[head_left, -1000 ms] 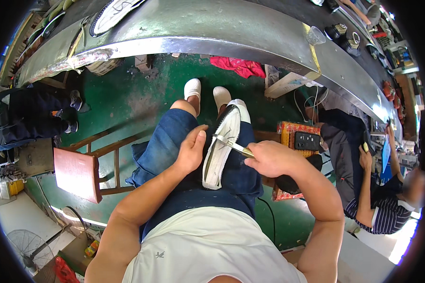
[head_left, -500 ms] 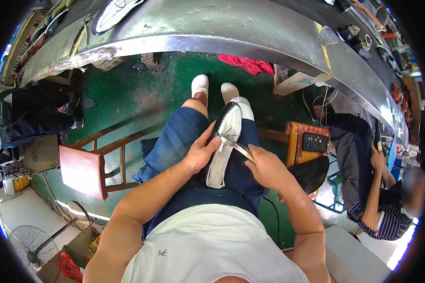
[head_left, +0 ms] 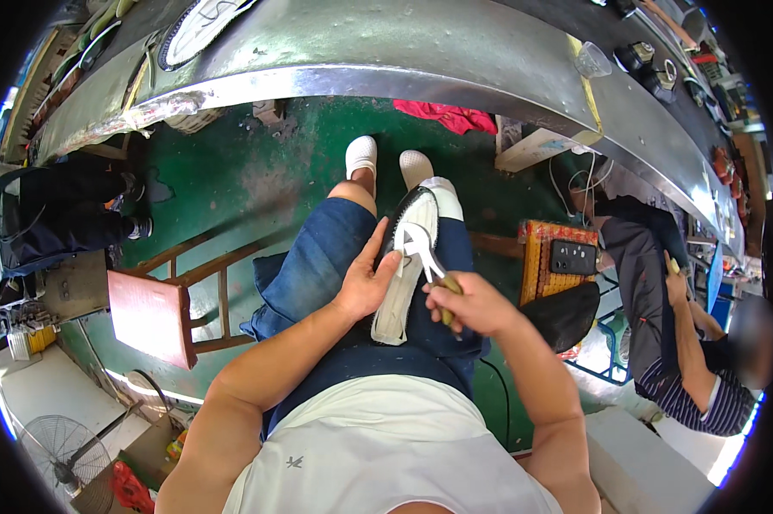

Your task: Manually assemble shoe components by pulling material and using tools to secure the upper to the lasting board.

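Head view: the left hand [head_left: 365, 287] has its fingers stretched along the edge of a white shoe sole [head_left: 405, 270], thumb pressed to its side, gripping it. The sole lies lengthwise on the person's lap, toe end pointing away toward the knees, on blue denim shorts [head_left: 318, 265]. The right hand [head_left: 472, 304] is clenched around the wooden handle of a metal tool [head_left: 425, 255], whose pale tip rests on the upper part of the sole. Left of the legs stands a wooden chair [head_left: 155, 313] on the green floor [head_left: 258, 171]. At the right another person [head_left: 669, 317] sits beside a long metal workbench [head_left: 386, 51].
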A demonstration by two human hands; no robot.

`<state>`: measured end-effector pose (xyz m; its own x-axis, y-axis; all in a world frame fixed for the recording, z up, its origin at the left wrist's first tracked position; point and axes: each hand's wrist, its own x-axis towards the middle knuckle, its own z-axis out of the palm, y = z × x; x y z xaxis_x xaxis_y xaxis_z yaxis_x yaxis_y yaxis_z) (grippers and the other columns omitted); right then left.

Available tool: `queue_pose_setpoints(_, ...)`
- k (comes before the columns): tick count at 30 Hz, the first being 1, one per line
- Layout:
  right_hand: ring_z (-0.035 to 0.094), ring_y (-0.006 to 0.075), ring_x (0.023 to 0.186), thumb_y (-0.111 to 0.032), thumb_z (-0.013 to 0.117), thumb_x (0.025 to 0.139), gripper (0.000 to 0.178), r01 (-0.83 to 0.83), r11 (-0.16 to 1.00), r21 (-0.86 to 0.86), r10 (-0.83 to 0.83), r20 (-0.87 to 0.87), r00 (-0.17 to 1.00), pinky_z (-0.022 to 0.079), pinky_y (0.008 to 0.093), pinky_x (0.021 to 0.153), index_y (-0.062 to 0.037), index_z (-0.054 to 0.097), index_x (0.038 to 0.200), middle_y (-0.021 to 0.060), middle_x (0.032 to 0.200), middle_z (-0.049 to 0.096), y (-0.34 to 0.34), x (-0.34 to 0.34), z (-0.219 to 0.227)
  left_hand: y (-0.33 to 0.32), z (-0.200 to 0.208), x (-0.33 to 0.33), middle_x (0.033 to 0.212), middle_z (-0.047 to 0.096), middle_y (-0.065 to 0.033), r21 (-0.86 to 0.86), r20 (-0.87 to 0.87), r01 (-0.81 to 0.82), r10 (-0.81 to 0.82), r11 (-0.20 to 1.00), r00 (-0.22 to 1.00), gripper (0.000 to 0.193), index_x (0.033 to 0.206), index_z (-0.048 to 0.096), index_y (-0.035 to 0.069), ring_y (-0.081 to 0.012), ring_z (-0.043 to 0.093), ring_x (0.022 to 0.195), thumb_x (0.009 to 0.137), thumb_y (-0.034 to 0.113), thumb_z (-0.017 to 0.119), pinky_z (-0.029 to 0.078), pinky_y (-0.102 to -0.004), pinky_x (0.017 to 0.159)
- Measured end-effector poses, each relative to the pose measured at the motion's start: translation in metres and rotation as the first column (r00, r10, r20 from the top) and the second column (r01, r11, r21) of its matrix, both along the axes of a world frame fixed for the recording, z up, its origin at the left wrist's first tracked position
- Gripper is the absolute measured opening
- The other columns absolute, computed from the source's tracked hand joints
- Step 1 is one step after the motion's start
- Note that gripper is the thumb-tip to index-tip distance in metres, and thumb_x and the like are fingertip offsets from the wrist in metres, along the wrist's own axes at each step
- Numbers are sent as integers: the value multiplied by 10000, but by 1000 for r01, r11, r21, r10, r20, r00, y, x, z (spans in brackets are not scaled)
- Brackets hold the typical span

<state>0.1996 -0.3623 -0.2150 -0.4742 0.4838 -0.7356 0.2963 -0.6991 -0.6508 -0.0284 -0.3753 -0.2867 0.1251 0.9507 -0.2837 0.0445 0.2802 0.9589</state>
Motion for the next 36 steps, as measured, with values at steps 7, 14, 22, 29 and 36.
queue_pose_setpoints(7,583,103,669,-272,623,1018,274,260,956,-133,-282,-185,941,446,236,498,-14,612,1112,42,869,651,-40,-8,-38,5,17,0,1367,523,-340,346,-418,253,-93,903,904,526,1527,433,135,-493,556,1216,1008,122,516,496,-447,1014)
queue_pose_setpoints(14,691,170,775,-368,485,1078,433,142,979,144,-146,15,989,536,250,525,36,579,1205,114,974,692,-2,25,9,12,38,-1,1314,580,-282,264,-541,350,-163,899,825,437,1445,523,92,-478,651,1044,1008,92,514,548,-462,921)
queue_pose_setpoints(22,684,231,650,-409,404,1090,513,-114,793,598,-2,190,982,538,381,651,23,603,899,113,715,668,41,1,5,5,35,6,1383,495,-393,221,-564,263,-97,939,820,668,1588,220,31,-499,610,1161,1029,260,502,503,-499,985)
queue_pose_setpoints(29,682,355,745,-393,407,1085,499,-331,799,502,134,389,911,527,453,725,36,604,922,196,758,668,32,-4,10,13,30,-2,1393,496,-389,-71,-525,279,-274,958,806,754,1548,201,-93,-487,538,1283,1020,335,527,424,-458,1096)
queue_pose_setpoints(36,647,472,843,-398,453,1064,456,-466,567,679,107,500,859,494,547,763,21,595,954,267,873,671,9,1,5,15,35,1,1402,501,-380,-128,-508,314,-334,941,794,796,1547,218,-89,-462,519,1319,998,362,578,413,-444,1113)
